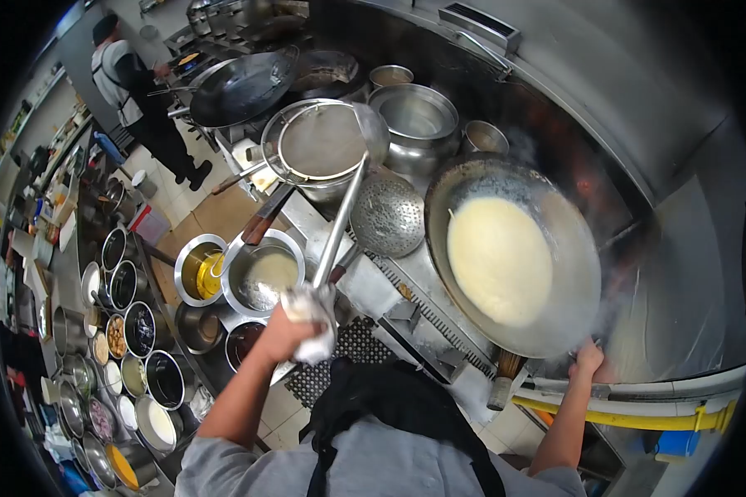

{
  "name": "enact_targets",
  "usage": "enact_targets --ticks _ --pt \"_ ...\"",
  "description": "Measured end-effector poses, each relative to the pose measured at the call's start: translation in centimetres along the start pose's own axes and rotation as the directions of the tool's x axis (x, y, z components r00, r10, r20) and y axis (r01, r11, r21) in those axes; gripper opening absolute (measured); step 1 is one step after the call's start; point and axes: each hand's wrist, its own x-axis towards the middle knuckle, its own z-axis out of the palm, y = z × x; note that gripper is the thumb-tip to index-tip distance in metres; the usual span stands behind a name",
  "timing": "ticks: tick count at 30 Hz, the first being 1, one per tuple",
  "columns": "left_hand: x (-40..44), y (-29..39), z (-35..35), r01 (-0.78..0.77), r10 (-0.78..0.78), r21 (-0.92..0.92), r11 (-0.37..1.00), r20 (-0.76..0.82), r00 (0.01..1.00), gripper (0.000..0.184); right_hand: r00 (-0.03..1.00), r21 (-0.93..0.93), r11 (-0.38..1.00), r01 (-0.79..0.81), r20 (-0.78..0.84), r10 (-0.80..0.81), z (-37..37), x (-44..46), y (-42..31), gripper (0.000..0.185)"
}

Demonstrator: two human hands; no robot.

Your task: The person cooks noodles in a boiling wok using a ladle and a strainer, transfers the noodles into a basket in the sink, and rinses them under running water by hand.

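A large wok (568, 248) on the stove at the right holds a pale, creamy mass (499, 261), with steam around it. My right hand (588, 361) is closed at the wok's near right rim; what it grips there is too small to make out. My left hand (294, 331) is wrapped round a white cloth (319, 319), out of which a long metal handle (344, 217) rises towards a ladle (371, 128) above the strainer (319, 141). A perforated skimmer (387, 214) lies between strainer and wok.
Pots with yellow oil (210, 275) and pale liquid (272, 273) stand left of the stove. Several ingredient bowls (141, 327) fill the left counter. Behind are a steel pot (414, 112) and a dark wok (244, 87). A co-worker (124, 74) stands at the far left.
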Motion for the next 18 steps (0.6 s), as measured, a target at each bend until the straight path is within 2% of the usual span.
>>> enact_targets --ticks 1,3,4,5,7,8,9,10,11,13,14,15,16,17,18 --pt "1.5 1.0 -1.0 0.036 -0.034 -0.115 0.993 0.022 0.999 0.054 1.0 0.005 1.0 0.004 0.01 -0.004 -0.1 0.6 0.3 0.02" --pt "6.1 0.8 -3.2 -0.013 0.01 -0.192 0.981 -0.016 1.0 0.054 1.0 -0.147 0.989 -0.032 -0.004 0.031 -0.7 2.2 1.6 0.021" --pt "9.3 0.7 -5.0 -0.02 0.049 -0.318 0.948 0.084 0.995 0.055 0.997 0.012 0.998 0.057 -0.057 -0.056 0.0 1.6 1.8 0.018" --pt "12.1 0.7 -6.7 -0.008 0.096 -0.44 0.898 0.18 0.979 0.057 0.997 0.011 0.998 0.057 -0.06 -0.057 0.4 1.7 1.5 0.018" --pt "15.6 1.3 -8.7 0.07 0.113 -0.6 0.797 0.262 0.958 0.054 1.0 0.021 1.0 -0.004 -0.015 0.004 0.4 1.3 0.9 0.018" --pt "16.6 1.6 -9.2 0.1 0.074 -0.572 0.814 0.274 0.959 0.053 1.0 0.018 1.0 0.0 -0.02 0.001 0.2 1.4 0.8 0.018" --pt "17.2 1.7 -9.2 0.129 0.037 -0.544 0.829 0.284 0.958 0.052 0.998 -0.023 0.998 -0.065 -0.005 0.065 0.0 1.6 0.7 0.018" --pt "17.2 2.2 -8.4 0.089 0.03 -0.507 0.857 0.223 0.974 0.044 0.992 -0.063 0.99 -0.128 0.008 0.129 0.0 2.0 0.5 0.018" --pt "18.0 1.8 -8.7 0.09 0.032 -0.51 0.855 0.227 0.973 0.044 0.992 -0.063 0.99 -0.124 0.004 0.124 -0.1 2.4 0.4 0.018" --pt "17.9 2.7 -8.2 0.108 -0.075 -0.392 0.914 0.098 0.992 0.034 0.981 0.059 0.985 -0.162 0.118 0.154 -0.1 1.6 0.0 0.016" --pt "17.3 3.1 -8.1 0.077 -0.113 -0.221 0.972 -0.154 0.982 0.026 0.981 0.06 0.984 -0.167 0.109 0.16 0.0 1.3 -0.2 0.016" --pt "15.0 5.5 -6.4 0.053 -0.013 0.105 0.993 -0.354 0.935 0.036 0.983 -0.017 0.985 -0.173 0.059 0.174 0.7 -0.3 -1.7 0.014" --pt "13.5 5.7 -5.0 -0.144 0.325 0.401 0.905 -0.431 0.842 0.043 0.984 -0.089 0.98 -0.179 0.007 0.18 1.1 -0.9 -2.6 0.013" --pt "11.9 5.5 -3.5 -0.27 0.638 0.67 0.692 -0.391 0.664 0.05 0.984 -0.08 0.98 -0.18 -0.004 0.18 1.2 -0.5 -2.3 0.013" --pt "9.5 6.3 -1.1 -0.24 0.567 0.667 0.706 -0.329 0.755 0.055 0.995 -0.063 0.993 -0.1 0.006 0.101 1.3 0.0 -1.5 0.012"
